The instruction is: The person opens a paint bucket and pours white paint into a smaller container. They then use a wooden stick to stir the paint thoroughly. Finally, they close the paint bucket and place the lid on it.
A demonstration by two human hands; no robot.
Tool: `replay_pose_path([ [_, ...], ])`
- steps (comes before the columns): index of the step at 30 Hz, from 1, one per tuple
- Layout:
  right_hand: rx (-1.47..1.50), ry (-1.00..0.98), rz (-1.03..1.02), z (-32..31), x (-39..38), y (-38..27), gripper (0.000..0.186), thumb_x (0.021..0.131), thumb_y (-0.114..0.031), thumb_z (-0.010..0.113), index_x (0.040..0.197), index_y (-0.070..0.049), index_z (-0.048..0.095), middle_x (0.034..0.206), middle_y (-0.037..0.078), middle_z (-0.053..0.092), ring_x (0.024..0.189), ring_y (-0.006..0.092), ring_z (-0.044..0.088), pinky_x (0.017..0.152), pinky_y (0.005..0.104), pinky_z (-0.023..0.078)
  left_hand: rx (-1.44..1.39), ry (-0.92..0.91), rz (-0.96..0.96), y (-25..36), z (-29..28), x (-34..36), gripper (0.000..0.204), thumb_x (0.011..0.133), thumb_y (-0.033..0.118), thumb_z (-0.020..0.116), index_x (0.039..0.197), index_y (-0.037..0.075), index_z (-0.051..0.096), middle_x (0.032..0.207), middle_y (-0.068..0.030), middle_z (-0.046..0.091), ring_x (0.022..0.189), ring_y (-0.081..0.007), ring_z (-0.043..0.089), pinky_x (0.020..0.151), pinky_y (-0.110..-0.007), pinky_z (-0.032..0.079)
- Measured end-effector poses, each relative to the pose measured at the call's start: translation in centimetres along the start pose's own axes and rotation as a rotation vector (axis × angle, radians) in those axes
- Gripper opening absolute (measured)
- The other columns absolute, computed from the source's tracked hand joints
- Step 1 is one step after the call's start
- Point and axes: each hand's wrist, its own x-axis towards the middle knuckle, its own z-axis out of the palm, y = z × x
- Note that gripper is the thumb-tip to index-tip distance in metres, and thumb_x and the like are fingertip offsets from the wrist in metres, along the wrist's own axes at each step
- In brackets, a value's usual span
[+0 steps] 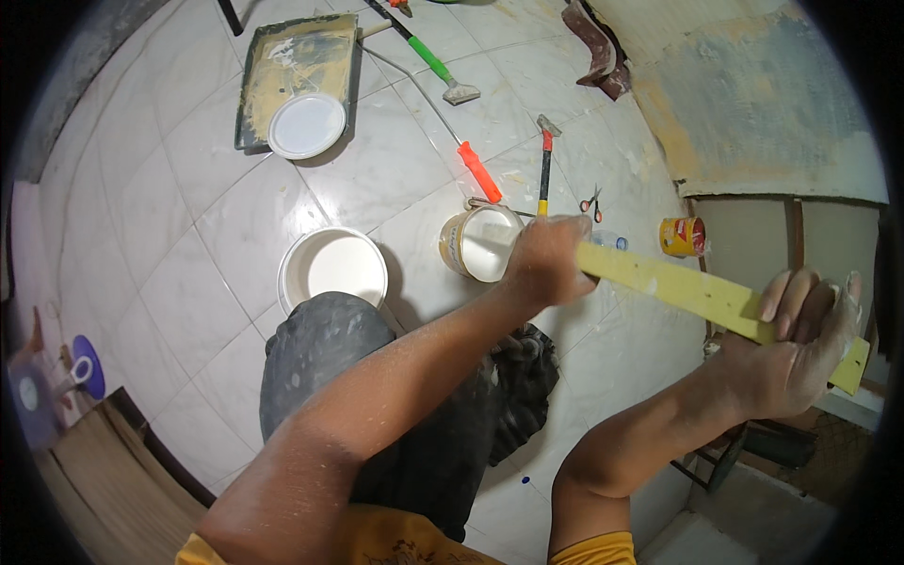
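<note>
My left hand [551, 259] is closed around the near end of a long, flat, yellow strip [673, 282] with small dark dots along it. Toward the strip's far right end, the dusty fingers of my right hand [796, 344] wrap around it, and a short piece sticks out beyond them. The strip slants down to the right, held above the floor. Just left of my left hand stands a tub with white contents [485, 247]; my hand partly covers its edge. A larger white bucket [334, 268] with white contents stands in front of my knee.
A paint tray [247, 108] bears a round white lid [306, 125]. Beyond my hands lie a roller frame with an orange handle [478, 172], a green-handled scraper [431, 61], a red-and-black scraper [546, 160] and scissors [591, 202]. A yellow can [680, 236] stands by the right wall.
</note>
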Motion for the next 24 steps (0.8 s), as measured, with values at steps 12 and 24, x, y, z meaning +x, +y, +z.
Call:
replay_pose_path([
  [12, 0.086, -0.156, 0.020, -0.2, -0.1, -0.9, 0.023, 0.106, -0.017, 0.056, 0.102, 0.001, 0.068, 0.063, -0.003, 0.029, 0.053, 0.0063, 0.031, 0.045, 0.0238, 0.027, -0.055, 0.000, -0.015, 1.3, -0.5, -3.1, 0.029, 0.072, 0.016, 0.079, 0.085, 0.002, 0.058, 0.079, -0.0194, 0.065, 0.077, -0.0449, 0.065, 0.068, -0.049, 0.052],
  [24, 0.000, -0.112, 0.057, 1.4, -0.8, -2.0, 0.027, 0.103, -0.018, 0.062, 0.078, -0.009, 0.056, 0.061, -0.004, 0.029, 0.051, 0.0064, 0.030, 0.046, 0.0241, 0.027, -0.157, 0.176, 0.076, -0.5, 1.9, -4.0, 0.025, 0.074, 0.014, 0.077, 0.086, 0.002, 0.058, 0.078, -0.0205, 0.063, 0.080, -0.0445, 0.065, 0.069, -0.049, 0.051],
])
